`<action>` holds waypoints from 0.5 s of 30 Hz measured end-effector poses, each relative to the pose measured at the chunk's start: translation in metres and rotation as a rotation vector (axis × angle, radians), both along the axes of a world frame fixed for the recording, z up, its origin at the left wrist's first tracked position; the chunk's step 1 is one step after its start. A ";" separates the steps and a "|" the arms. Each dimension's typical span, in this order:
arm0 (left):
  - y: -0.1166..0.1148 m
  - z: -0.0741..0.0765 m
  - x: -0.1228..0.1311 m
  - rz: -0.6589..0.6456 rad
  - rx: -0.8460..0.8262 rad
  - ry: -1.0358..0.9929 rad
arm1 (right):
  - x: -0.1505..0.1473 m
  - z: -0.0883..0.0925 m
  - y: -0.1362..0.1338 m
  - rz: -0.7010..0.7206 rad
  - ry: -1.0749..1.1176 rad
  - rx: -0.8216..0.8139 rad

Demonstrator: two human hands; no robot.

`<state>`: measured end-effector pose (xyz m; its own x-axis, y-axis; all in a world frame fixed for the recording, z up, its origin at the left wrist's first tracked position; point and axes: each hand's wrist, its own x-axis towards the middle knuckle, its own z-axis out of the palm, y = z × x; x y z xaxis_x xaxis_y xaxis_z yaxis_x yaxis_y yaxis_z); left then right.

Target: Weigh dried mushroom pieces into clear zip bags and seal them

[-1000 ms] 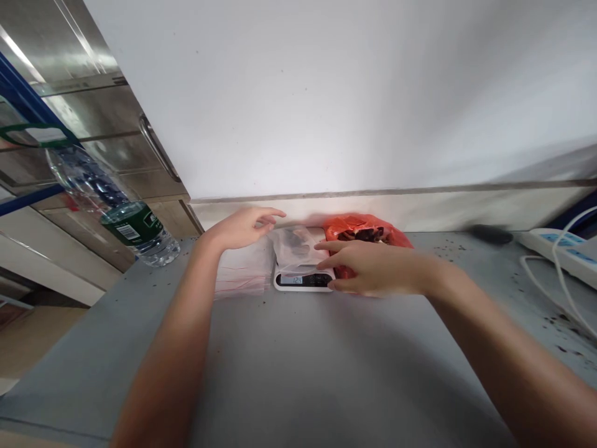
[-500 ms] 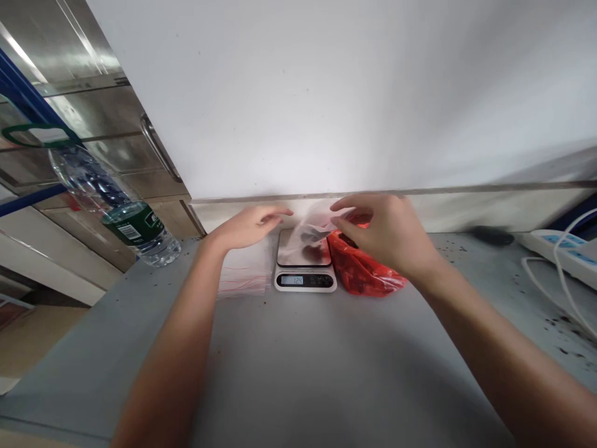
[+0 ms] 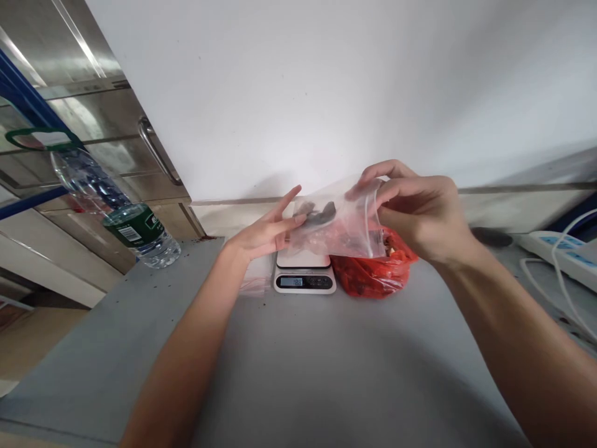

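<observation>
A clear zip bag (image 3: 336,225) with dark pieces inside hangs in the air above a small digital scale (image 3: 305,277). My right hand (image 3: 417,208) pinches the bag's right end between thumb and fingers. My left hand (image 3: 268,230) has its fingers stretched out, and its fingertips touch the bag's left end. Behind and right of the scale lies an orange plastic bag (image 3: 375,274) with dark contents. A stack of clear zip bags (image 3: 254,281) lies left of the scale, partly hidden by my left forearm.
A plastic water bottle (image 3: 116,208) lies tilted at the grey table's (image 3: 298,373) left edge, beside steel cabinets (image 3: 88,118). A white power strip (image 3: 557,246) with cables sits at the far right, a dark object (image 3: 490,236) near it. Dark crumbs dot the table's right side.
My right hand lifted the clear bag off the scale and raised it toward me. My left hand rose from the stack of bags to the bag's left end. The scale's display changed.
</observation>
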<state>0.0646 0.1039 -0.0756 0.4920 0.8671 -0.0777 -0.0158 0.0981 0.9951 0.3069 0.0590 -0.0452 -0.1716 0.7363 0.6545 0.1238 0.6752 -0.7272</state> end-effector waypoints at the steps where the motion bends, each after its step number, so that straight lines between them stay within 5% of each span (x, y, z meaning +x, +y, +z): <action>1: 0.001 -0.001 0.000 0.022 -0.006 -0.023 | 0.003 0.001 0.001 -0.030 -0.029 -0.013; 6: 0.004 -0.003 0.003 0.067 0.072 -0.031 | 0.014 0.004 0.004 -0.105 -0.257 -0.204; 11: 0.003 -0.004 0.010 -0.079 0.272 0.027 | 0.017 0.000 0.008 0.018 -0.362 -0.430; 15: 0.003 -0.006 0.009 -0.141 0.247 0.040 | 0.016 -0.002 0.009 -0.021 -0.393 -0.474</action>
